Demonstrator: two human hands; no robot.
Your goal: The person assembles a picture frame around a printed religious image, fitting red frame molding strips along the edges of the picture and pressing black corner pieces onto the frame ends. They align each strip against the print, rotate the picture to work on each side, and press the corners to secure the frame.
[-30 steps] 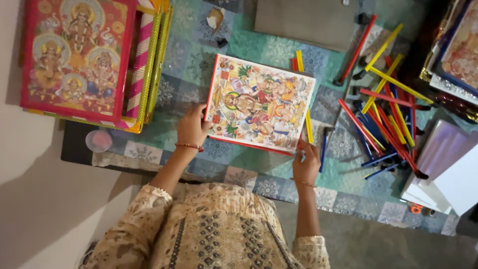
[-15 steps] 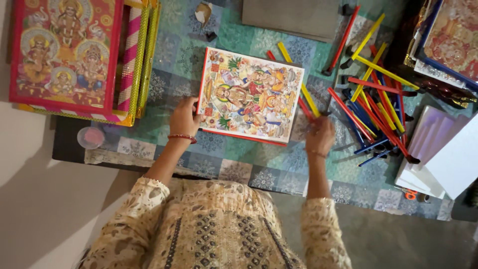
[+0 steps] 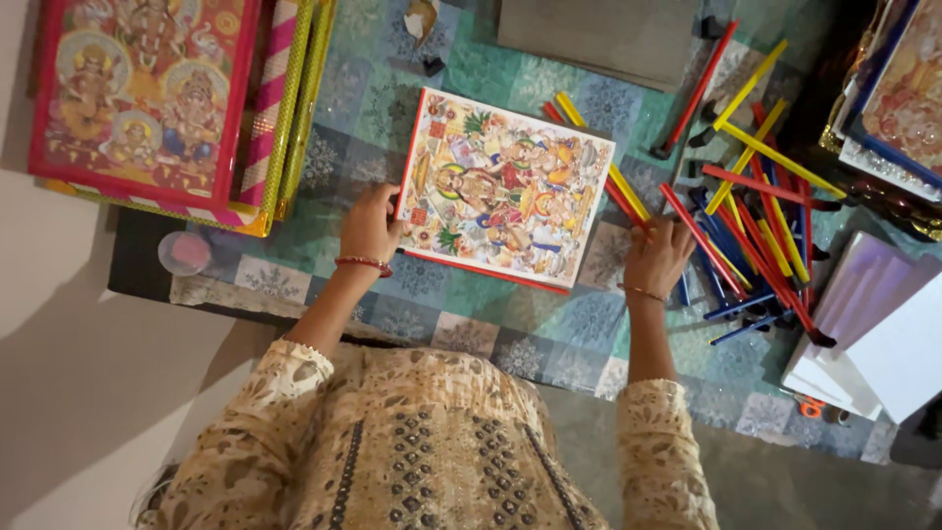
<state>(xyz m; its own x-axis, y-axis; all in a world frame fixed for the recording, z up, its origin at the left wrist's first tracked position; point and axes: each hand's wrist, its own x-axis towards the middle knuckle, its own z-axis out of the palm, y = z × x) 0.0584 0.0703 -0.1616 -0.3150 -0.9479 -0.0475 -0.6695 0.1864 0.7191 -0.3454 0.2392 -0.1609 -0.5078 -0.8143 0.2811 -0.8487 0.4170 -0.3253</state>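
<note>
A colourful printed picture (image 3: 505, 186) with a red lower edge lies on a teal patterned cloth (image 3: 461, 324). My left hand (image 3: 369, 226), with a red bangle at the wrist, holds the picture's left edge, fingers on its face. My right hand (image 3: 655, 257) is off the picture's right side, its fingertips on the red and yellow sticks (image 3: 628, 196) that poke out from under the picture. A loose heap of red, yellow and blue sticks (image 3: 760, 245) spreads just right of that hand. Whether the right hand grips a stick is hidden by its curled fingers.
A stack of framed pictures (image 3: 137, 98) with pink and green edges sits at far left, and a small round pink lid (image 3: 183, 252) is below it. A grey board (image 3: 599, 34) lies at the top, white boards (image 3: 883, 334) at right, and more pictures (image 3: 908, 88) at top right.
My right hand left the picture's lower right corner and moved right and up onto the sticks. My left hand stayed on the picture's left edge.
</note>
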